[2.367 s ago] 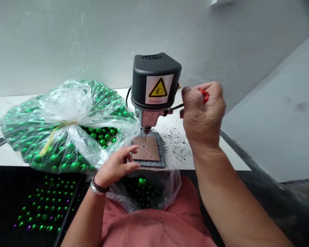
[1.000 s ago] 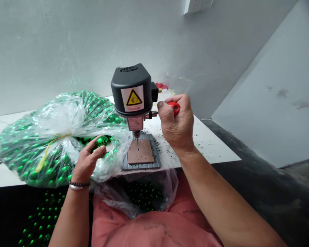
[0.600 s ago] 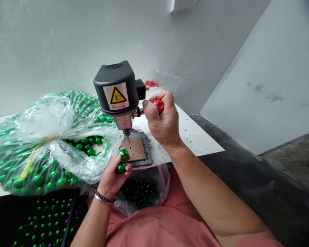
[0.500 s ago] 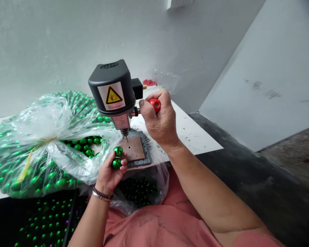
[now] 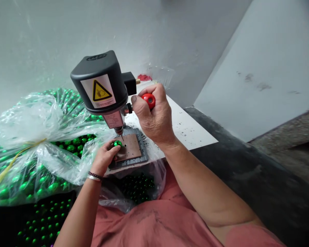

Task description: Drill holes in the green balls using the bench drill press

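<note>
My left hand [image 5: 105, 156] pinches a shiny green ball [image 5: 117, 144] at the left side of the drill press base, beside the thin drill bit [image 5: 122, 138]. Whether a second ball sits in the palm is hidden. My right hand [image 5: 157, 118] is wrapped round the red knob [image 5: 148, 100] of the feed lever. The drill press [image 5: 98, 85] has a black motor cover with a yellow warning label. Under the bit lies a brown board [image 5: 132, 147] with a dark hole, on the grey base plate [image 5: 143, 156].
A large clear bag [image 5: 38, 116] of green balls, tied with yellow string, lies left. Another plastic bag [image 5: 141, 187] with dark green balls hangs below the table edge. Dark shavings dot the white table [image 5: 187, 128]. A tray of green balls [image 5: 43, 219] is lower left.
My left hand has turned over and brought a green ball close to the bit; the other ball has gone from sight. The right hand keeps its grip. The view has shifted slightly.
</note>
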`<action>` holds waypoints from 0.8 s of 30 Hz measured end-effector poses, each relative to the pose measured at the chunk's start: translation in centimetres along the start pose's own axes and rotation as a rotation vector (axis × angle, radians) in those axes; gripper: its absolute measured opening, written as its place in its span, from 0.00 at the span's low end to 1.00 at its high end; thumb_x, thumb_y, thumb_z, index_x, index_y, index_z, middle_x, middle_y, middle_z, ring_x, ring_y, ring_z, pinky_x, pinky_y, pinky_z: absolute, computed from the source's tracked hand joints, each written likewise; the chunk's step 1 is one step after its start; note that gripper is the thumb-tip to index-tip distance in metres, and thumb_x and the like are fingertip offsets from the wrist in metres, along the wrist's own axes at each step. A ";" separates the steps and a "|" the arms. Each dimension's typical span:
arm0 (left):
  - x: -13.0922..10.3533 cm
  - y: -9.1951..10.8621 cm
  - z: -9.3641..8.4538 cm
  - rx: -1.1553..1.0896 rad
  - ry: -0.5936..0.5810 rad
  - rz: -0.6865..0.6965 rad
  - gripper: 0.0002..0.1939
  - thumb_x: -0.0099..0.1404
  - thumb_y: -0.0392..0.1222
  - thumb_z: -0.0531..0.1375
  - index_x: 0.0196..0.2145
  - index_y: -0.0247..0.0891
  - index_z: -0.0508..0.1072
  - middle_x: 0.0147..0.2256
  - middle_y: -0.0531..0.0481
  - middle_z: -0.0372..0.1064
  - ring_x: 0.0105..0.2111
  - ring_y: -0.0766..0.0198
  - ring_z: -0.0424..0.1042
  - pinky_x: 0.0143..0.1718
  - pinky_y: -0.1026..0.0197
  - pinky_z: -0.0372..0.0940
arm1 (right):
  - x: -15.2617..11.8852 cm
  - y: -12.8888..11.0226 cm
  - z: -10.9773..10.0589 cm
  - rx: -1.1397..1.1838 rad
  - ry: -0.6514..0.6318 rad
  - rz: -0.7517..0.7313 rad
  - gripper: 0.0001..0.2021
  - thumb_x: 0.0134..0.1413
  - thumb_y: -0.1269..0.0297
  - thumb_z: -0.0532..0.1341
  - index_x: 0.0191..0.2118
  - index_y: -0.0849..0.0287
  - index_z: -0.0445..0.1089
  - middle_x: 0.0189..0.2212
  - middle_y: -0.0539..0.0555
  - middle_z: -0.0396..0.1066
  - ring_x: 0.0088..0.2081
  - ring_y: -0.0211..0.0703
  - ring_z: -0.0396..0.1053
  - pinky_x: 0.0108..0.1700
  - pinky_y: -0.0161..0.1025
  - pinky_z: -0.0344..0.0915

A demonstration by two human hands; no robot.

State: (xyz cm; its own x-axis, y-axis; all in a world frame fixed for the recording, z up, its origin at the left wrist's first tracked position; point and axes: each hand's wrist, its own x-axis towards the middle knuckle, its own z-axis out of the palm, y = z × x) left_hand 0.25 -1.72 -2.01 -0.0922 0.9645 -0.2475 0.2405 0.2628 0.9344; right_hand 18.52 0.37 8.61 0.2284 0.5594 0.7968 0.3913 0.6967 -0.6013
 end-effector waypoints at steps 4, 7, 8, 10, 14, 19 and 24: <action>0.4 1.2 0.7 0.106 -0.036 0.011 0.27 0.46 0.49 0.64 0.44 0.35 0.73 0.30 0.53 0.73 0.16 0.74 0.59 0.17 0.67 0.56 | -0.1 0.1 -0.1 -0.027 0.002 -0.017 0.11 0.56 0.56 0.54 0.32 0.58 0.58 0.24 0.43 0.54 0.24 0.24 0.56 0.26 0.26 0.61; 0.8 1.5 1.1 0.166 -0.028 0.013 0.26 0.46 0.47 0.63 0.44 0.35 0.73 0.30 0.52 0.73 0.15 0.74 0.58 0.17 0.67 0.56 | -0.1 0.0 -0.2 -0.041 -0.006 -0.012 0.10 0.56 0.56 0.54 0.32 0.58 0.58 0.24 0.44 0.54 0.25 0.23 0.56 0.27 0.26 0.61; 0.9 1.5 1.1 0.191 -0.020 0.016 0.26 0.47 0.46 0.63 0.45 0.35 0.73 0.30 0.52 0.73 0.16 0.73 0.59 0.18 0.67 0.56 | -0.1 0.0 -0.2 -0.045 -0.014 -0.009 0.10 0.57 0.56 0.54 0.32 0.58 0.58 0.25 0.44 0.54 0.24 0.23 0.56 0.27 0.26 0.61; 1.1 1.2 1.2 0.270 0.000 0.021 0.26 0.48 0.45 0.63 0.46 0.36 0.74 0.31 0.52 0.74 0.20 0.70 0.64 0.21 0.66 0.59 | -0.1 -0.1 -0.4 -0.050 -0.028 -0.006 0.11 0.57 0.56 0.54 0.33 0.58 0.58 0.25 0.44 0.54 0.24 0.23 0.56 0.27 0.25 0.61; 1.4 1.0 1.2 0.520 0.041 0.088 0.26 0.50 0.46 0.63 0.48 0.40 0.74 0.34 0.51 0.76 0.31 0.63 0.71 0.34 0.63 0.64 | -0.1 -0.1 -0.5 -0.045 -0.050 0.001 0.11 0.57 0.55 0.53 0.33 0.58 0.57 0.25 0.44 0.54 0.25 0.24 0.57 0.28 0.26 0.61; 1.3 1.5 1.7 0.690 0.049 0.135 0.25 0.53 0.47 0.62 0.50 0.40 0.74 0.34 0.51 0.76 0.33 0.61 0.72 0.39 0.62 0.64 | -0.1 -0.1 -0.5 -0.046 -0.048 0.007 0.11 0.56 0.55 0.54 0.33 0.57 0.58 0.25 0.43 0.55 0.25 0.24 0.56 0.27 0.26 0.61; 1.3 1.6 2.0 0.733 0.044 0.139 0.25 0.54 0.47 0.62 0.50 0.41 0.74 0.35 0.50 0.76 0.33 0.61 0.72 0.38 0.63 0.64 | -0.7 -0.1 -0.8 -0.085 -0.020 -0.014 0.09 0.56 0.58 0.55 0.31 0.57 0.58 0.21 0.42 0.55 0.22 0.24 0.53 0.26 0.26 0.59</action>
State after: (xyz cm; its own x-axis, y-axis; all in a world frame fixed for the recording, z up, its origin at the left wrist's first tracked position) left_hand 2.41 0.03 -1.33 -0.0491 0.9922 -0.1150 0.8341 0.1041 0.5417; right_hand 19.01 -0.43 8.21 0.2047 0.5590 0.8035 0.4690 0.6645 -0.5817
